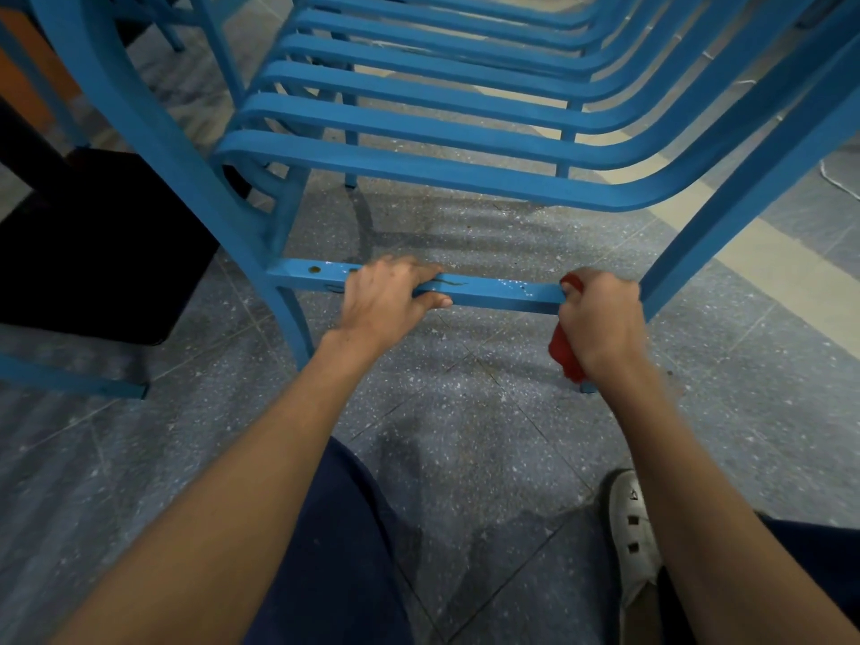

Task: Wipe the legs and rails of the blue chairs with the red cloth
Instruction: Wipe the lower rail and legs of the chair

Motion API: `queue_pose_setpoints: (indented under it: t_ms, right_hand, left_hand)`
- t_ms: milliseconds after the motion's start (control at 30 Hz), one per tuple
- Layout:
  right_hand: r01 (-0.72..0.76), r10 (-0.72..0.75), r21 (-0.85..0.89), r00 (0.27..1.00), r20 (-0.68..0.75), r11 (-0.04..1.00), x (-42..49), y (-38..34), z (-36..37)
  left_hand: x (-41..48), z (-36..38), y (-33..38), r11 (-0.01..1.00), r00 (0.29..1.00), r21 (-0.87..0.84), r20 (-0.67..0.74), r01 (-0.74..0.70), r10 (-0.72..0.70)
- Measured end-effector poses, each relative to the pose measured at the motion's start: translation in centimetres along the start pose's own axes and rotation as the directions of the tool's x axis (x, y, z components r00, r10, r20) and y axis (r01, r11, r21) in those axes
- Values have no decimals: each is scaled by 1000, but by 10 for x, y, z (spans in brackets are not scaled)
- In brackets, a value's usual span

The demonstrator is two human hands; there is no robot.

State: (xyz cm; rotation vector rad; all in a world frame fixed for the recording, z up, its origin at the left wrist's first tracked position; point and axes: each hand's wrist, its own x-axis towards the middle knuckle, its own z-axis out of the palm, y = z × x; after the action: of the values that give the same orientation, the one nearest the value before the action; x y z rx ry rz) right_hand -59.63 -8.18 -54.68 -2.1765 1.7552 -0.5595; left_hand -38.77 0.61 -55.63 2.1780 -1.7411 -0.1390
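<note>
At far left, a black block (93, 253) stands on the speckled grey floor (465, 458). Beside it rises the stack of blue chairs (419, 146), nested one into another. At least seven curved seat rails can be counted, and the farther ones are cut off by the frame edge. The left front leg (291, 332) and the right front leg (726, 216) are joined low down by one straight cross rail (498, 294). The left hand (386, 297) grips this rail left of its middle, with the fingers curled over the top and the thumb beneath. The right hand (600, 318) is closed in a fist round the single red cloth (565, 358) at the rail's right end, just beside the right front leg. The cloth shows above the fist, where it touches the rail, and hangs below it. Two bare forearms are in view, and one white shoe (633, 528) lies at lower right.
</note>
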Motion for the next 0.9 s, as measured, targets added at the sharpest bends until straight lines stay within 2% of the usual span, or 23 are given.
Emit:
queue_pose_setpoints:
  t_ms: [67,267,400,533,600,733,833,900]
  right_hand:
    - [64,-64,-35,998,1,997,-4,-15,5]
    - [379,-372,186,925,-71,906,-31,-4,8]
    - [328,-323,149,945,-58,933,-26,19,-5]
    - [61,-63,67,997,32,996,-7,-1,-6]
    - [7,-7,-4,998,56,1000,-2,-21,0]
    - [139,-141,35,987,71,990,-15,-41,14]
    - [339,-338,151,940,-36,928,-32,-24,17]
    - [336,-334,183,942,-45,924,-39,-4,16]
  left_hand:
    - [-2,-2,0,1000,1000,-5,-10,-1,0]
    - [-1,0,0,1000,1000,-1,9,3,-3]
    - [-1,0,-1,1000,1000,12,12,-2,2]
    - [-2,1,-1,1000,1000,2,7,3,-3]
    - [-2,1,0,1000,1000,-2,4,6,-6]
    - [-2,1,0,1000,1000,-4,-2,9,-9]
    - [-1,1,0,1000,1000,-1,6,10,-10]
    - [-1,1,0,1000,1000,6,16,10,-11]
